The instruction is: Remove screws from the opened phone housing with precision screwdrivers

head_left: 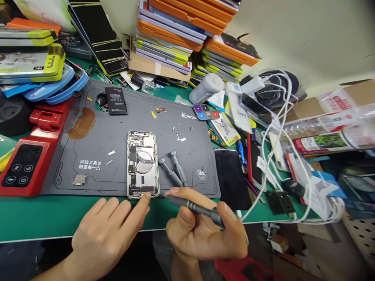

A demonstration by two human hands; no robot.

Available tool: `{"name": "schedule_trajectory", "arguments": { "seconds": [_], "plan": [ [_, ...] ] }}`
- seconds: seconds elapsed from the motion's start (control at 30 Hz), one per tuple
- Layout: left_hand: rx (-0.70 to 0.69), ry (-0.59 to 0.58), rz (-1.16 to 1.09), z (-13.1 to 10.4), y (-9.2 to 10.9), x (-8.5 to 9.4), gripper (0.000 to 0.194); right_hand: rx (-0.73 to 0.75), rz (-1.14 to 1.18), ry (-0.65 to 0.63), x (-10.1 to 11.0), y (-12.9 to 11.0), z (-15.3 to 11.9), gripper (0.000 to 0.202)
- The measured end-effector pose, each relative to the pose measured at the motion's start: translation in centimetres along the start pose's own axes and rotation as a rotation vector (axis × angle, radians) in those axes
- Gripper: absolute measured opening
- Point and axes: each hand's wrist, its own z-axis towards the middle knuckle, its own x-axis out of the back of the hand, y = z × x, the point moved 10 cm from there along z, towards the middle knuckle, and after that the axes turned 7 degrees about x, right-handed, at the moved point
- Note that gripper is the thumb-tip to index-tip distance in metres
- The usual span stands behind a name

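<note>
An opened smartphone (pixel 143 166) lies on a grey work mat (pixel 187 148), its inner parts showing. My left hand (pixel 108 230) reaches over the bench edge, index finger stretched onto the phone's bottom end, the other fingers loosely bent and holding nothing visible. In my right hand (pixel 205 234) is a grey screwdriver (pixel 195 207), its tip pointing left near the phone's lower right corner; whether it touches is not clear. Two more screwdrivers, one (pixel 170 171) nearer the phone and another (pixel 178 168), lie right of it. Small metal pieces (pixel 111 152) are scattered on the mat.
A black battery (pixel 116 101) and a metal card slot (pixel 79 179) lie on the mat. Left stands a red device with buttons (pixel 23 168). Stacked boxes (pixel 166 35) line the back. A dark screen (pixel 233 177) and white cables (pixel 283 128) occupy the right.
</note>
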Motion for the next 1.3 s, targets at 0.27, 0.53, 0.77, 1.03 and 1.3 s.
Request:
{"name": "schedule_trajectory", "arguments": {
  "seconds": [0.27, 0.53, 0.77, 1.03, 1.3],
  "plan": [
    [-0.008, -0.007, -0.007, 0.17, 0.20, 0.07, 0.028, -0.012, 0.050, -0.005, -0.31, -0.04, 0.30, 0.059],
    [-0.015, -0.008, 0.002, -0.06, 0.09, -0.16, 0.030, -0.016, 0.057, -0.028, -0.51, -0.22, 0.13, 0.058],
    [-0.021, 0.002, 0.014, -0.08, 0.26, -0.09, 0.030, -0.077, 0.040, -0.016, -0.41, 0.13, 0.01, 0.060],
    [-0.024, 0.011, 0.025, 0.20, 0.29, 0.10, 0.028, -0.095, 0.073, -0.009, -0.47, 0.32, -0.21, 0.060],
    [-0.022, 0.013, 0.015, 0.05, 0.39, 0.03, 0.030, 0.006, 0.043, -0.030, -0.56, -0.09, 0.27, 0.061]
  ]
}}
